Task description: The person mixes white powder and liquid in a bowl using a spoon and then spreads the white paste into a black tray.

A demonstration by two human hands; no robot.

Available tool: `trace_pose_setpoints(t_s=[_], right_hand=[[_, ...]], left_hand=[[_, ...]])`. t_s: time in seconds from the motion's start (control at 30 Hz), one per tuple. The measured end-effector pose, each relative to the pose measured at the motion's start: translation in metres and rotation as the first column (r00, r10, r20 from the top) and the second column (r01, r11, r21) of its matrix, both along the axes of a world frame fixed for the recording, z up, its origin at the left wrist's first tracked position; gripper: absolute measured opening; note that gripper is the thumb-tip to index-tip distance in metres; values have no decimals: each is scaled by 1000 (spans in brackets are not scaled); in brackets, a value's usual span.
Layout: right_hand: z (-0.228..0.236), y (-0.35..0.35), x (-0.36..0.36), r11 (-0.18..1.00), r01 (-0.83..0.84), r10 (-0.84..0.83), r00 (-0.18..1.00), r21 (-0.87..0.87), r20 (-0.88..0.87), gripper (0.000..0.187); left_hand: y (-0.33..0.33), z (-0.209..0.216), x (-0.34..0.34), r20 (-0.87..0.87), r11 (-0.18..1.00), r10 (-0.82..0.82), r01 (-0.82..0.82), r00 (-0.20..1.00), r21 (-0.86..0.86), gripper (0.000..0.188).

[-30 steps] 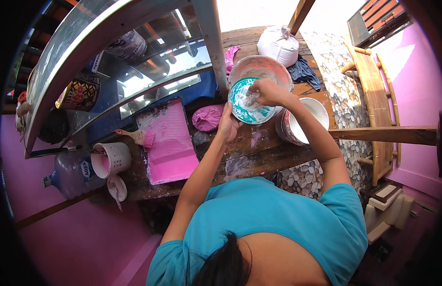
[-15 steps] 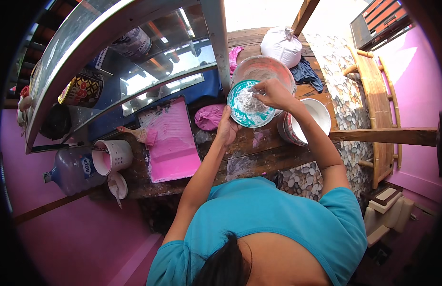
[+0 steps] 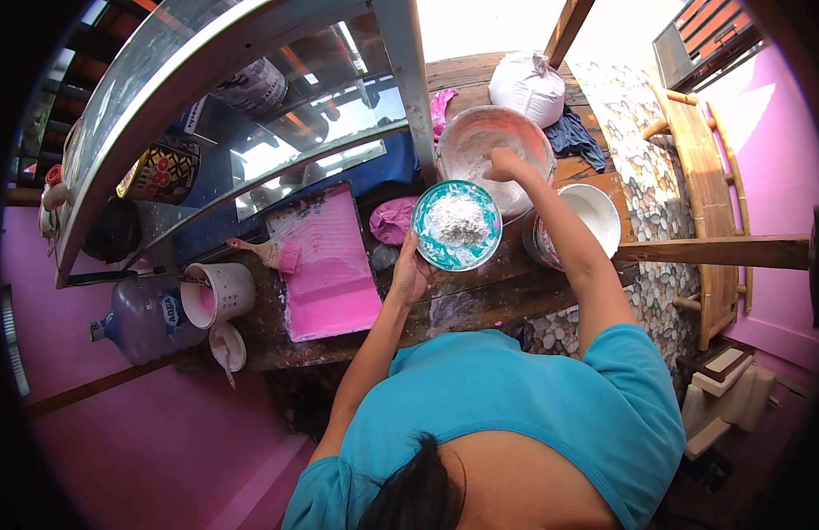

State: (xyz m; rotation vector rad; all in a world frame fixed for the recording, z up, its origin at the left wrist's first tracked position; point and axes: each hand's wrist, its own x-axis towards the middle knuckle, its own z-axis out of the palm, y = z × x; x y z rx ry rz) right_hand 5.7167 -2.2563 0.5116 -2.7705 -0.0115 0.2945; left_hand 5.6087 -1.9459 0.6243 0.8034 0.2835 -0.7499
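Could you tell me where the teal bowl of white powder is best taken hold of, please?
Probably by the rim of the teal bowl, from its near left side, where the left hand already holds it. The bowl sits level and heaped with powder, so a low grip under the rim should keep it steady.

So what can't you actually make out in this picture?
- Head view: right hand fingertips, sunk in the big bowl's powder; any pinch is hidden.
- Left hand palm, hidden under the green bowl's rim.
- White bucket contents, partly blocked by the forearm.
- Things behind the glass case, blurred by reflections.
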Motion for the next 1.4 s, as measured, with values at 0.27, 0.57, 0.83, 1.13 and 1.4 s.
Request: trace_pose_setpoints(t_s=[0.27,0.57,0.83,1.13,1.4], right_hand=[[-40,0,0,961,-151,107,975,-233,-193,21],[178,9,-22,874,136,-53,981,467,-187,23],[218,78,-74,936,-167,170,985,311,17,31],[230,113,-105,869,-153,4,954,471,301,17],[250,223,-134,801,-415,171,849,431,500,12]], left_hand=[[11,-2,-12,7,998,44,-44,999,-38,39],[1,-5,-7,-29,997,62,-63,998,-47,38],[-18,-11,2,-4,994,23,-24,1000,-103,40],[12,6,-16,1,987,78,-77,997,-143,41],[97,6,-58,-21,961,258,-259,966,-98,44]])
